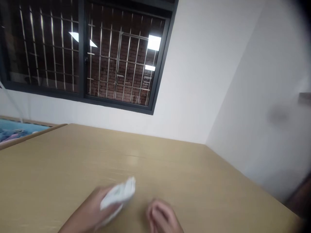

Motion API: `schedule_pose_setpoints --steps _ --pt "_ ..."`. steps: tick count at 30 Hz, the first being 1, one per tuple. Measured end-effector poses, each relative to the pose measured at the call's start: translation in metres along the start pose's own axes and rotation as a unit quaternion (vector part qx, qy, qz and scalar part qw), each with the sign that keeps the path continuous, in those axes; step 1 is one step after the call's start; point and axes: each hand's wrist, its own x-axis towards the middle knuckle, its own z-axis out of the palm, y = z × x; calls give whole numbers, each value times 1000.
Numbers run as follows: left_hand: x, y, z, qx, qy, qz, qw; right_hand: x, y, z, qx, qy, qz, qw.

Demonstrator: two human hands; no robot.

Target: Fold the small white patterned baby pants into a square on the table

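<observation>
My left hand (95, 205), 7 o'clock: closed around a white bundle (120, 193) over the tabletop (155, 158), free end toward 2 o'clock. My right hand (162, 214), 6 o'clock: curled, blurred; can't tell how tightly, or whether holding anything. Light, even pressure should spare the bundle creases.

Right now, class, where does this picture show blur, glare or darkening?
Head view: left hand, the white item it holds, and right hand blurred; bright reflections on the window; pale glare spot on the table; right-hand corners dark.
</observation>
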Motion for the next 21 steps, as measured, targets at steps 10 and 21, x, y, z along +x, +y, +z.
schedule_pose_setpoints --steps 10,21 --pt "168 -17 75 -164 11 27 986 172 0 7 284 96 -32 954" --pt "156 -36 69 -215 7 -9 977 158 19 10 352 149 -30 924"
